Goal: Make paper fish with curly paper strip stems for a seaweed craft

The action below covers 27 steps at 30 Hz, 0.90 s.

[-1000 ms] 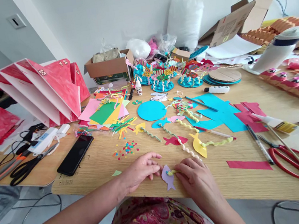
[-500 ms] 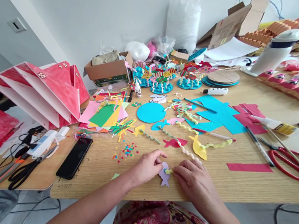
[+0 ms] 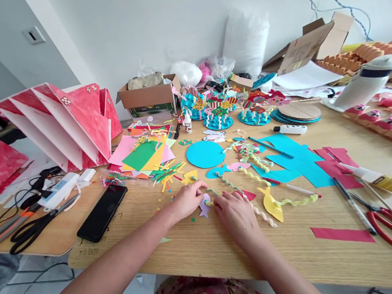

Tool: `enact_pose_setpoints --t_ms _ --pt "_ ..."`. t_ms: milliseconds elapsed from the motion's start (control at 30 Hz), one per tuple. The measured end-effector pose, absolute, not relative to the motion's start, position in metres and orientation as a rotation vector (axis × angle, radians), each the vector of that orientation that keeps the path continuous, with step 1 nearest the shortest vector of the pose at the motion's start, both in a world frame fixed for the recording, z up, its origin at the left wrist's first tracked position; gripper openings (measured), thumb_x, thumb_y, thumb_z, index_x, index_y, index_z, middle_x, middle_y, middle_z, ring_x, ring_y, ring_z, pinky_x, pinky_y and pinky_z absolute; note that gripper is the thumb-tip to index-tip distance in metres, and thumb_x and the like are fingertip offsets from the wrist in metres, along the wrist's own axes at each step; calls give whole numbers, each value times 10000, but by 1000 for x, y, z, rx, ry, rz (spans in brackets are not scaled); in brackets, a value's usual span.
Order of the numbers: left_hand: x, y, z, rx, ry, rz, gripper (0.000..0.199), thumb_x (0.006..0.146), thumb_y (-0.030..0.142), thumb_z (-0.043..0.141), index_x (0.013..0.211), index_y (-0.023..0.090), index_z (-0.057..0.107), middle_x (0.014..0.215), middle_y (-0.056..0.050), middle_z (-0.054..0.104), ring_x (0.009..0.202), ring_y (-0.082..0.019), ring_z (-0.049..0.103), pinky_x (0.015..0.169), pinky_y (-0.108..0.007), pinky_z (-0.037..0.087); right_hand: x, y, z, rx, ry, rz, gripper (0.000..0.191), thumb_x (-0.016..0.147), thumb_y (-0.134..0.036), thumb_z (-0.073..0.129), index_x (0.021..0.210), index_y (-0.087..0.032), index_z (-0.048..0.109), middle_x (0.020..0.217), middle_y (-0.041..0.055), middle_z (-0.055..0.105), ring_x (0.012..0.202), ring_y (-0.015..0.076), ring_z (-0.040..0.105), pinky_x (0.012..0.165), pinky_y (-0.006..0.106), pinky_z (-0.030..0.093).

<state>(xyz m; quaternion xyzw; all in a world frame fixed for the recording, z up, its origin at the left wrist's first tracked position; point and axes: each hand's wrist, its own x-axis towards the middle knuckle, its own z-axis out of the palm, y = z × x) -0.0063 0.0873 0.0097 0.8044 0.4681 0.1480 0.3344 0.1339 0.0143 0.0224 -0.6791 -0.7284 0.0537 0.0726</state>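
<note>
after moving in over table toward red fish, pinching strand with right hand, touching purple fish with left hand; cannot tell left grip.

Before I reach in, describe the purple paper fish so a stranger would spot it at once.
Find the wooden table, then the left hand and right hand. Between them is a small paper fish, purple, unlike the red fish and larger yellow fish further right.

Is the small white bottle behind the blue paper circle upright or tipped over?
Upright: the small white bottle stands on the table, its narrow tip pointing up.
</note>
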Motion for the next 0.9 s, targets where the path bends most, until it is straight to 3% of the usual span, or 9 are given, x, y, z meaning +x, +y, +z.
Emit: enact_pose_setpoints --t_ms 167,267,467,900 --pt "-11 89 19 2371 1127 426 228 816 86 436 945 141 616 915 -69 621 877 -188 561 804 -314 427 131 20 23 -2081 -2183 164 193 855 -207 452 816 -228 640 803 33 656 813 189 581 670 293 302" --pt "-17 84 23 2500 952 384 215 838 87 447 896 158 642 921 -56 634 916 -180 546 871 -313 396 132 20 25 -2097 -2166 182 182 848 -208 461 841 -226 642 829 33 654 830 184 585 678 286 315" --pt "-26 79 16 2743 763 449 240 876 101 421 1009 138 617 984 -69 644 921 -173 540 853 -300 421 134 14 30 -2068 -2142 196 215 826 -169 493 961 -249 640 918 33 642 923 174 555 742 274 327" --pt "-24 77 12 2823 694 433 224 888 118 424 1000 125 617 999 -54 642 918 -166 520 832 -294 436 135 11 14 -1928 -2216 105 203 838 -134 483 848 -263 639 799 -4 622 799 166 541 672 302 255"
